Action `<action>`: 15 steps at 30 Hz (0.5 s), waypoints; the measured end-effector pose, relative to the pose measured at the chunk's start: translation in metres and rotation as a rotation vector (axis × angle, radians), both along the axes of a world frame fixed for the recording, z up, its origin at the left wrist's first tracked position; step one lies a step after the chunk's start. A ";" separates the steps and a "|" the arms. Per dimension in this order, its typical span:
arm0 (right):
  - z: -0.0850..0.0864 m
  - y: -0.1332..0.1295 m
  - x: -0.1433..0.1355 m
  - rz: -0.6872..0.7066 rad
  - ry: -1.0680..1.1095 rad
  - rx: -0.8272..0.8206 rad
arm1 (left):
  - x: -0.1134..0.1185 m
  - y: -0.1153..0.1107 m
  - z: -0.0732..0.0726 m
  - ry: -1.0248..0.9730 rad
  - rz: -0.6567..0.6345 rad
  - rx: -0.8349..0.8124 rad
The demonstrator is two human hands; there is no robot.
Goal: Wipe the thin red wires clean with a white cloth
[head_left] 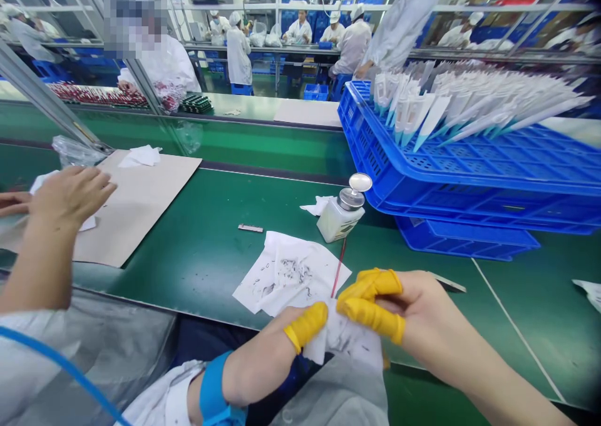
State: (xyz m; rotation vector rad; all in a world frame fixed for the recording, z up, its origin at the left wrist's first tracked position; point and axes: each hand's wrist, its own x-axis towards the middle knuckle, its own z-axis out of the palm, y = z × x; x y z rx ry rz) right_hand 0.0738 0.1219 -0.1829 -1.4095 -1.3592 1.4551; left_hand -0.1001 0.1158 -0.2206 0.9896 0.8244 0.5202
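Observation:
My left hand (pixel 286 338), with a yellow finger cot on its thumb and a blue band at the wrist, is closed on a smudged white cloth (pixel 354 341). Yellow cots also cover fingers of my right hand (pixel 385 301), which pinches near the top of the same cloth. Any small item between the fingertips is hidden. Just beyond lies a second white cloth (pixel 291 269) with dark specks, flat on the green table (pixel 201 226). Past it stand a white bottle (pixel 340 216) with a metal cap and a small metal strip (pixel 250 228).
Blue crates (pixel 469 188) at the right hold many white packets with teal tips (pixel 422 110). Another person's hands (pixel 70 194) are over a cardboard sheet (pixel 145 207) at the left. A thin flat tool (pixel 448 283) lies beyond my right wrist.

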 end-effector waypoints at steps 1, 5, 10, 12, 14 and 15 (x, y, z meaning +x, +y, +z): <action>0.000 0.000 0.000 0.001 0.000 0.002 | -0.001 -0.001 0.000 0.016 -0.023 0.005; -0.005 -0.002 -0.001 0.002 0.020 0.016 | 0.001 -0.002 0.002 0.023 -0.067 0.034; -0.013 -0.004 -0.002 0.007 0.030 0.068 | 0.004 -0.001 0.001 -0.040 -0.118 0.174; -0.015 -0.004 -0.002 0.005 0.017 0.097 | 0.005 0.000 0.000 -0.039 -0.127 0.207; -0.017 -0.006 -0.003 0.010 0.018 0.124 | 0.005 0.001 0.000 -0.027 -0.139 0.217; -0.017 -0.006 -0.003 0.013 0.021 0.134 | 0.005 0.002 0.000 -0.006 -0.148 0.219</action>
